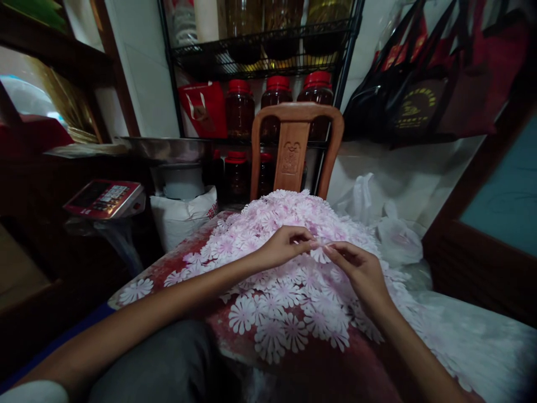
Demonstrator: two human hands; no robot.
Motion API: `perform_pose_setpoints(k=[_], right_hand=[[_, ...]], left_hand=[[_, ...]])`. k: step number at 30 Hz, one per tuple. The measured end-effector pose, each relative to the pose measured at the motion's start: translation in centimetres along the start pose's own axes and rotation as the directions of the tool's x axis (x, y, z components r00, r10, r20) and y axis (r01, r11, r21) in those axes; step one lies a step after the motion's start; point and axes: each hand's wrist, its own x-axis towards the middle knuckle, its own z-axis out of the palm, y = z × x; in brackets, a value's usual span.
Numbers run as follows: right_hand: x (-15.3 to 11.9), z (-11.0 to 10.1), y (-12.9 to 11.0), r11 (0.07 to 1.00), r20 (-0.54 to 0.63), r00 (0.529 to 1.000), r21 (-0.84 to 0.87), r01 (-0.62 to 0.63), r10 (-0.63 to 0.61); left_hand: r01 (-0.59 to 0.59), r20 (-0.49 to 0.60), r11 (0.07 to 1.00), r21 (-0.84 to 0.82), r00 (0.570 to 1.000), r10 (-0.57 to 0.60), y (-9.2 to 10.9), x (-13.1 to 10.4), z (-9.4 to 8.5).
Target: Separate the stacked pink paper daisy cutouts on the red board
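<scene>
Close together over the middle of the heap, the person's left hand and right hand meet fingertip to fingertip at a small flower cutout with white petals. Each thumb and forefinger is drawn into a pinch at the cutout's upper edge, with next to no gap at the tips; the remaining fingers curl loosely, and whether a second piece is caught between them is too small to tell. Beneath the hands, a broad heap of pale pink and white flower cutouts spreads over a worn red tabletop, with one loose flower lying near its left edge. A carved wooden chair stands behind the heap, its back in front of a black wire rack with red-lidded jars and a red gift bag. To the left are a digital scale, a metal bowl and a white sack. On the right, a black tote bag with yellow print hangs against the wall above a knotted white plastic bag.
</scene>
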Motion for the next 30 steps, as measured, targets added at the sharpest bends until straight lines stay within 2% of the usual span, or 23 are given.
perform_pose_setpoints(k=[4, 8, 16, 22, 25, 30], right_hand=[[0.08, -0.07, -0.38, 0.987, 0.021, 0.996, 0.134, -0.092, 0.09], [0.09, -0.26, -0.54, 0.957, 0.026, 0.984, 0.233, -0.175, 0.174], [-0.3, -0.06, -0.92, 0.904, 0.103, 0.967, 0.344, -0.253, 0.231], [-0.22, 0.08, -0.92, 0.916, 0.067, 0.969, 0.315, -0.248, 0.239], [-0.19, 0.1, -0.86, 0.921, 0.062, 0.969, 0.302, -0.246, 0.239], [-0.19, 0.29, -0.55, 0.943, -0.015, 0.981, 0.277, -0.184, 0.195]], left_hand=[[0.032, 0.002, 0.991, -0.127, 0.999, -0.032, 0.29, 0.0, 0.16], [0.046, -0.038, 0.985, -0.165, 0.998, -0.053, 0.37, -0.05, 0.07], [0.094, -0.039, 0.97, -0.225, 0.994, -0.105, 0.59, -0.14, 0.18], [0.16, 0.031, 0.915, -0.37, 0.987, -0.16, 0.75, -0.31, 0.25], [0.165, 0.037, 0.915, -0.368, 0.986, -0.163, 0.69, -0.31, 0.27], [0.16, 0.001, 0.92, -0.359, 0.985, -0.171, 0.79, -0.36, 0.24]])
